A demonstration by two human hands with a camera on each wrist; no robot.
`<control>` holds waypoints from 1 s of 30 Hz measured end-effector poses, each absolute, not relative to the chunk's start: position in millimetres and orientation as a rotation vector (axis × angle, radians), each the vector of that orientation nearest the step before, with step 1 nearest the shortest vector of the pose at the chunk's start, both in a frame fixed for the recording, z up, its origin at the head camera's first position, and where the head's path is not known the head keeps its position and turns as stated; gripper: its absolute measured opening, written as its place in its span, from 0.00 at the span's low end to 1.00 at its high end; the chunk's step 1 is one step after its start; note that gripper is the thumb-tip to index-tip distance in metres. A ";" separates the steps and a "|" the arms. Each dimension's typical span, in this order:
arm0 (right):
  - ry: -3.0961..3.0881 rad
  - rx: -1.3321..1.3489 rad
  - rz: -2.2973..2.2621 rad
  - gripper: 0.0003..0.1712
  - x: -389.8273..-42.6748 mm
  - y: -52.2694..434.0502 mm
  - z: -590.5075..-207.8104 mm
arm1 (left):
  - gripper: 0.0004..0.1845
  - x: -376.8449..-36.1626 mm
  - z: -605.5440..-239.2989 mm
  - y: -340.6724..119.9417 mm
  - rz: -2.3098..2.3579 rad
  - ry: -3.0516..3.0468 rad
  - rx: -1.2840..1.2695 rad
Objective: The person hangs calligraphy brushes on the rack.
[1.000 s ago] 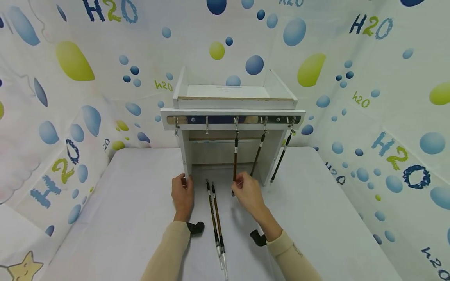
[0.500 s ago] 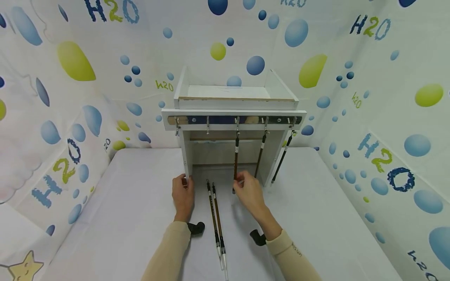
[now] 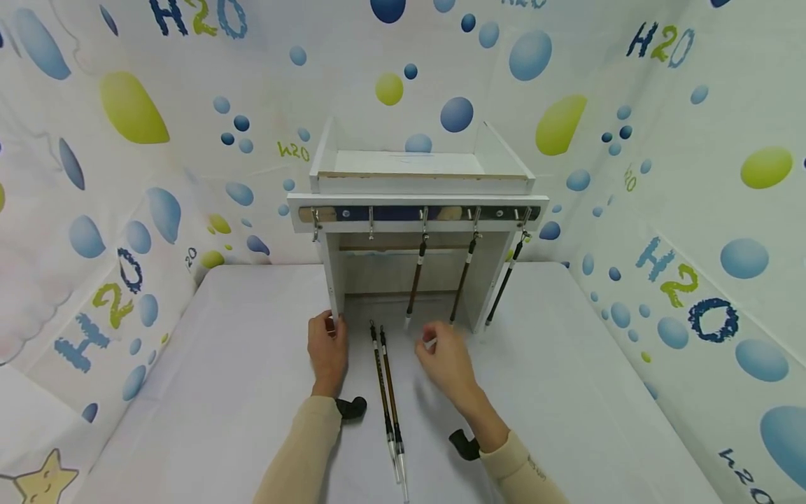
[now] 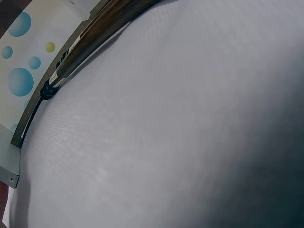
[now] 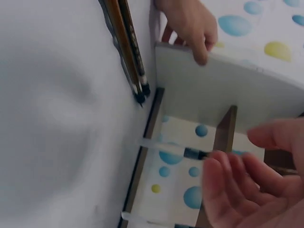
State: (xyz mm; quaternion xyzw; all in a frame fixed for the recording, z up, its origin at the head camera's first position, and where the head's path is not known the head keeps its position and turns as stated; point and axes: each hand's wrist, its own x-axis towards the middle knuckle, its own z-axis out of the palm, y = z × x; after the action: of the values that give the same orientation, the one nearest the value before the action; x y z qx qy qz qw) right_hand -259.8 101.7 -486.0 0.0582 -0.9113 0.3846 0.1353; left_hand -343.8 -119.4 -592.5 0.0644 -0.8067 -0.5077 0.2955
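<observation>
My left hand (image 3: 329,353) grips the front edge of the white shelf's left side panel (image 3: 334,280), near its foot. My right hand (image 3: 448,360) has loosely bent fingers with nothing between them, just right of the lower end of a hanging calligraphy brush (image 3: 415,276). That brush hangs by its loop from the middle hook, slightly tilted, its clear cap (image 5: 166,148) pointing down. Two more brushes, a middle one (image 3: 464,276) and a right one (image 3: 506,283), hang from the hooks to its right. Between my forearms two calligraphy brushes (image 3: 392,392) lie side by side on the white cloth.
The white shelf (image 3: 418,187) has an open tray on top and a rail with metal hooks (image 3: 371,220) along its front. The two left hooks bear no brush. A white cloth (image 3: 567,406) covers the table, and a patterned sheet (image 3: 252,84) surrounds it.
My right hand has let go of the brush on the middle hook and drawn slightly right. The freed brush has swung left at its lower end. My left hand stays on the panel.
</observation>
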 end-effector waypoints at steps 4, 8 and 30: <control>-2.772 0.282 1.067 0.12 -246.1 98.7 -496.3 | 0.17 -344.7 -593.0 -119.6 -1.353 -2.144 0.176; -2.855 0.351 1.060 0.14 -235.9 95.1 -508.1 | 0.17 -345.1 -594.0 -120.0 -1.361 -2.150 0.180; -2.999 0.400 0.991 0.20 -221.1 81.7 -548.6 | 0.18 -346.9 -597.6 -120.0 -1.344 -2.165 0.168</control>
State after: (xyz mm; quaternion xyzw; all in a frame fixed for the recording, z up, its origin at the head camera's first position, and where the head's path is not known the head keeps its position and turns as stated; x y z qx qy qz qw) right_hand -221.1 81.7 -548.6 0.1257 -0.9417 0.3113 -0.0212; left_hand -346.9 -120.0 -597.6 0.0631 -0.8114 -0.5038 0.2897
